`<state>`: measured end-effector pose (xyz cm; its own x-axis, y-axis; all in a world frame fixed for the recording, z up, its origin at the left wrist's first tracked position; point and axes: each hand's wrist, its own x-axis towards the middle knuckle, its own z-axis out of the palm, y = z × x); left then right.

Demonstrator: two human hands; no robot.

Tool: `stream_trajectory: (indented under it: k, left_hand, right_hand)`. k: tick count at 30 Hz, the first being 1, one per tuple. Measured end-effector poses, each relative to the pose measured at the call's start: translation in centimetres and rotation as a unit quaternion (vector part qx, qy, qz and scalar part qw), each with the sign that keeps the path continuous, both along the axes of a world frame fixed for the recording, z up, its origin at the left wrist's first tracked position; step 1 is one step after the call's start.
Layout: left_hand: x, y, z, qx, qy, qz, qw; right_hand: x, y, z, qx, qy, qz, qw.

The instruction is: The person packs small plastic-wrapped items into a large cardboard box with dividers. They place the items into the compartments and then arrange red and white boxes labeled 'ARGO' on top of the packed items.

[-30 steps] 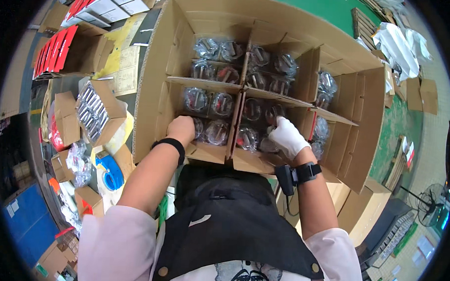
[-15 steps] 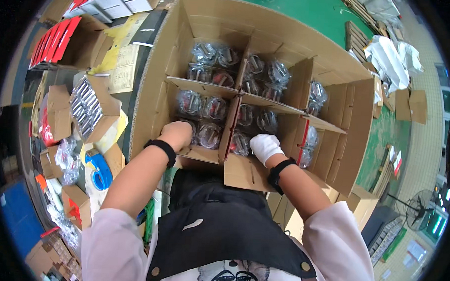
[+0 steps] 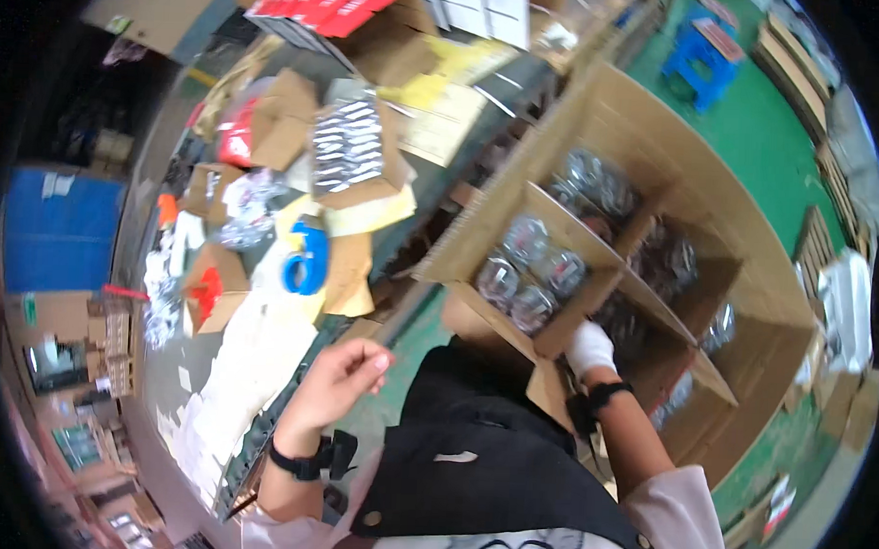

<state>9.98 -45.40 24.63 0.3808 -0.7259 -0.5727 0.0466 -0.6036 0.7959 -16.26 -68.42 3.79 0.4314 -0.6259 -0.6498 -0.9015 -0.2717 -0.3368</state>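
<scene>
A large cardboard box [image 3: 502, 294] with cardboard dividers stands at the right, tilted in the view. In its compartments lie clear plastic-wrapped round items [image 3: 532, 307], too blurred to name more exactly. My right hand [image 3: 589, 349], in a white glove, reaches into a near compartment beside a divider; its fingers are mostly hidden. Bare, my left hand [image 3: 337, 382] hangs outside the box, between it and the workbench. Its fingers are curled together with the thumb alongside, and nothing shows in them. Both wrists wear black bands.
The workbench [image 3: 267, 356] at the left holds a small carton of shiny metal tubes [image 3: 349, 146], a blue tape dispenser [image 3: 306, 260], a carton with red pieces [image 3: 211, 291] and red-topped boxes [image 3: 323, 7]. A blue stool [image 3: 703, 61] stands on the green floor beyond.
My left hand has come out of the box and moved left toward the bench. The view has turned left, so the box sits farther right. My right hand stays in the box.
</scene>
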Motion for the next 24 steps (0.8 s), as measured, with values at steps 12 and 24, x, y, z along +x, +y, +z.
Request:
stream_trajectory:
  k: [12,24]
  left_hand:
    - [30.5,-20.2,-8.0,-0.109,-0.533,-0.227,0.808]
    - [28.6,-23.0,-9.4,0.005,-0.574,-0.318,0.754]
  right_hand:
    - [-4.6,1.2,26.8,-0.068,-0.290,-0.434,0.850]
    - [-3.4,14.0,25.6,-0.226,-0.304,-0.577,0.724]
